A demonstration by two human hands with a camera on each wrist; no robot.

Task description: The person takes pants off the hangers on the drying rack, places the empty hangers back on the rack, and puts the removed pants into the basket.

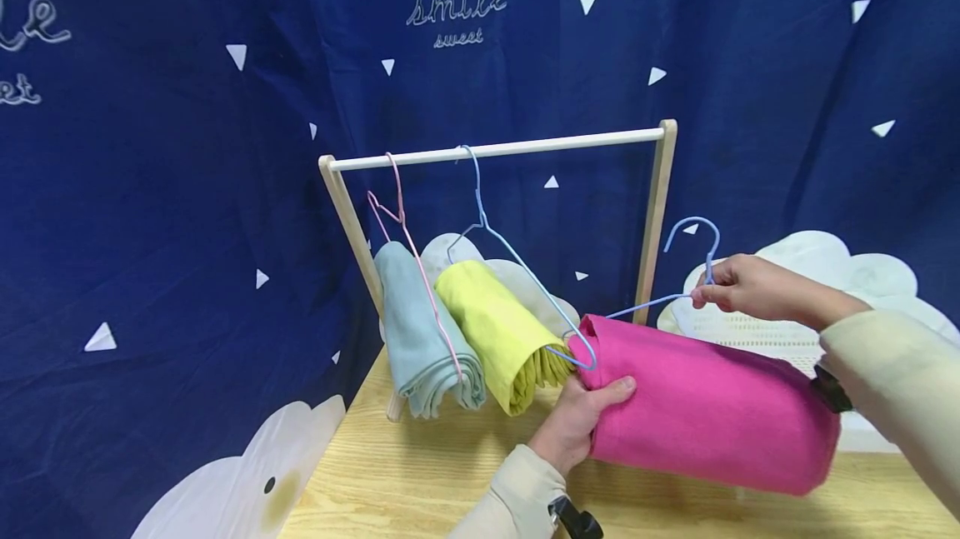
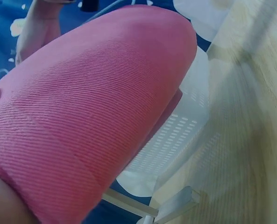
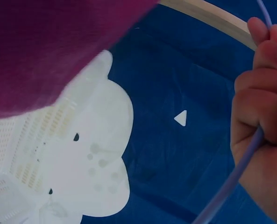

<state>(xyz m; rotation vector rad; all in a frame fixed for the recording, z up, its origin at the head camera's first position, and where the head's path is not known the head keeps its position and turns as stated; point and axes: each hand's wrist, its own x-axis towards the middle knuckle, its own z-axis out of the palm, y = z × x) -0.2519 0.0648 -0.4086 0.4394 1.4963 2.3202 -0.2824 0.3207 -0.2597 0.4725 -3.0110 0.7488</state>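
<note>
A folded bright pink cloth [image 1: 712,406] lies over a blue wire hanger [image 1: 648,303] to the right of a small clothes rack. My right hand [image 1: 738,285] grips the hanger just under its hook, and the hook stands free in the air beside the rack. With its thumb on top and the fingers hidden underneath, my left hand [image 1: 577,422] holds the cloth's left end. In the left wrist view the ribbed pink cloth [image 2: 91,102] fills much of the picture. The right wrist view shows my fingers [image 3: 262,100] curled around the hanger wire.
From the rack's white rod [image 1: 555,144] hang a grey-blue folded cloth [image 1: 408,306] on a pink hanger and a yellow one [image 1: 495,322] on a light blue hanger. The latter's lower corner overlaps the pink cloth. A white perforated basket [image 2: 168,144] stands behind, on the wooden table [image 1: 420,472].
</note>
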